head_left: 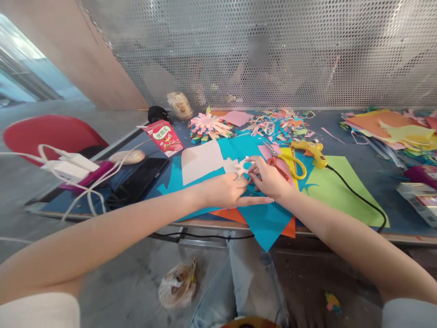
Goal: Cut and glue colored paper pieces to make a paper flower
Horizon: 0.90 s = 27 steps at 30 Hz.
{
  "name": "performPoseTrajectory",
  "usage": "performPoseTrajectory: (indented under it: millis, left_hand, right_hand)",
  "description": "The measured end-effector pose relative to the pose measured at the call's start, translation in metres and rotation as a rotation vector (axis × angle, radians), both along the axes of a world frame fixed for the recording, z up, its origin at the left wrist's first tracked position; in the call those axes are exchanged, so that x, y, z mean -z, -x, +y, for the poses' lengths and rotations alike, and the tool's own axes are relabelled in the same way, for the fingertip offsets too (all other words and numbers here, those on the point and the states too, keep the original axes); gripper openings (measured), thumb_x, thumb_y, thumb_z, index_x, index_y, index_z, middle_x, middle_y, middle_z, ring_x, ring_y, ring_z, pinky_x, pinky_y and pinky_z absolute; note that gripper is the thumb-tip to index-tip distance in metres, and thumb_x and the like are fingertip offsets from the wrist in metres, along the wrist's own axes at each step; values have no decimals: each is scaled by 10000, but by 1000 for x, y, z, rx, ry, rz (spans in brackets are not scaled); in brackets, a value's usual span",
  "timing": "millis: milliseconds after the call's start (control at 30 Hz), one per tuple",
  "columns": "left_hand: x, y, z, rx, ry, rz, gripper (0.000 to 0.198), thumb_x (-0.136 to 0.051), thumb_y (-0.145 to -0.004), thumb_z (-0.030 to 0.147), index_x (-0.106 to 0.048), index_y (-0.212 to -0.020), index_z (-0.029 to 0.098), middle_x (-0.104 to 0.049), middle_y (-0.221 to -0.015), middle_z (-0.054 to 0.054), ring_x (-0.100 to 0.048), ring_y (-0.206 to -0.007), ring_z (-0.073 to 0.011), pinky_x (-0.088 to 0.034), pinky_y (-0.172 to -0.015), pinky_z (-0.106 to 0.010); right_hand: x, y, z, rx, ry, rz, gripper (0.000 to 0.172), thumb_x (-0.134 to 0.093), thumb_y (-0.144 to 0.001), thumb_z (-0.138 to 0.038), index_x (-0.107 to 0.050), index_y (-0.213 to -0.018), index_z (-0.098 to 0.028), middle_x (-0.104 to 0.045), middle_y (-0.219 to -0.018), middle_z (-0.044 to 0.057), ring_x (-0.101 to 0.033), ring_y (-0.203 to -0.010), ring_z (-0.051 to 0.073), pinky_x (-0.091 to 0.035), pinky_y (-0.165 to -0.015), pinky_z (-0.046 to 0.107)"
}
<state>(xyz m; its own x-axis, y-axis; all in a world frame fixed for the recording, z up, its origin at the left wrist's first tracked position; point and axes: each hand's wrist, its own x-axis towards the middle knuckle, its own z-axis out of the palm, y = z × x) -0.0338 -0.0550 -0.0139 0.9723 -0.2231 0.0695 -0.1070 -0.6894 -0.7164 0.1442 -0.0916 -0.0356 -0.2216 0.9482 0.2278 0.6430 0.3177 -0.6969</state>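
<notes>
White toothy paper cutout [232, 166] is mid-table, over blue paper [266, 228]. Left hand [228, 190]'s mostly curled at it, one finger straight; right hand [269, 180]'s fingertips bend near its 3 o'clock side. Can't tell if either's pinching. Yellow scissors [286, 159] crowd 3 o'clock; blue paper overhangs the table [331, 131] edge at 5.

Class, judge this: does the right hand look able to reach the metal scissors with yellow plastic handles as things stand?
Probably yes: the scissors lie with handles exposed beside the right hand, just past a red-handled tool. That hand is at a white toothed paper cutout, though, which it would likely leave first.
</notes>
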Motion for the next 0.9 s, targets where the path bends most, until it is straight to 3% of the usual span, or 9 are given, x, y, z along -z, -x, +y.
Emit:
performPoseTrajectory:
  millis: [200, 400, 667, 900]
  left_hand:
    - [-1, -2, 3, 84, 25, 39, 531, -330, -873, 12, -416, -1347, 236, -609, -619, 0, -563, -603, -151, -521, -752, -313]
    - [4, 0, 5, 16, 93, 88, 483, -332, -888, 37, -431, -1329, 208, -618, -670, -20, -591, -654, -145, -517, -751, -281]
    - [6, 0, 6, 47, 124, 28, 474, -340, -889, 37, -406, -1339, 170, -623, -696, -26, -589, -650, -139, -522, -744, -276]
    - [7, -3, 7, 80, 160, 24, 460, -346, -881, 34, -420, -1321, 148, -619, -669, -33, -575, -619, -153, -526, -724, -300]
  right_hand:
    - [-2, 1, -2, -12, 15, -47, 361, -404, -864, -47, -414, -1219, -118, -632, -938, 72, -612, -647, 106, -465, -543, 199]
    - [-3, 1, -2, -13, -16, -251, 376, -392, -883, -85, -395, -1259, -104, -649, -1020, 115, -644, -868, 182, -476, -731, 275]
    - [2, 1, -5, -44, -48, -458, 389, -337, -893, -125, -364, -1281, -131, -668, -969, 96, -660, -849, 227, -427, -582, 265]
    - [1, 2, -9, -29, -58, -530, 438, -310, -900, -131, -348, -1336, -147, -664, -1018, 102, -672, -837, 233, -444, -580, 274]
